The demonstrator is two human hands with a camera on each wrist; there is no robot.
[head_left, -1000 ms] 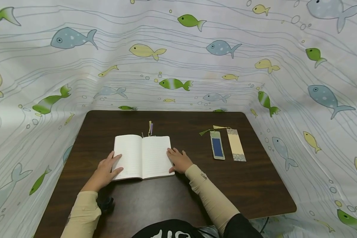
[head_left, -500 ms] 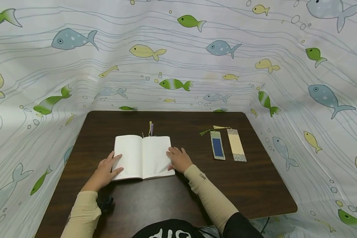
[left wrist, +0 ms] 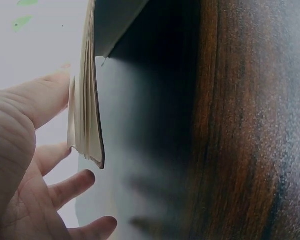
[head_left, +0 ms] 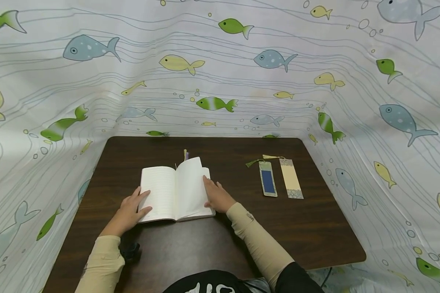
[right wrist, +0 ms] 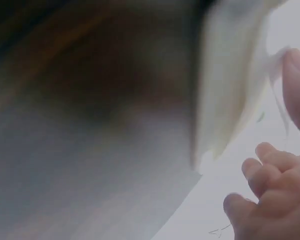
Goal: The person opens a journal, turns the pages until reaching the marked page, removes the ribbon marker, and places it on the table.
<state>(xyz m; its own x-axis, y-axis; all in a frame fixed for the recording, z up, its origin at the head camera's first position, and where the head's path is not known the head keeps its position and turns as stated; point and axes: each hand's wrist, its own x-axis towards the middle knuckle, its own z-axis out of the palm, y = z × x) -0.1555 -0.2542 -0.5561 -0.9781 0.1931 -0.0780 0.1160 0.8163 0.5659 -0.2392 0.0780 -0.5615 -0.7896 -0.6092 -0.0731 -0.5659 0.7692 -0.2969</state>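
An open lined notebook lies on the dark table, its pages bare of writing. My left hand rests with spread fingers on the outer edge of the left page. In the left wrist view the thumb lies against the page block, with the fingers spread below. On the right side a page stands partly lifted and curved, its top corner above the notebook. My right hand is at that page's outer edge, fingers extended. In the right wrist view its thumb touches the thin sheet, apart from the other fingers.
Yellow and purple tassels stick out past the notebook's top. On the right of the table lie a green-tasselled bookmark with a blue panel and a cream bookmark. A fish-patterned curtain surrounds the table.
The right-hand page has risen from lying flat and now curves up toward the left. My right hand has shifted slightly left and up along its edge. The left hand has stayed in place.
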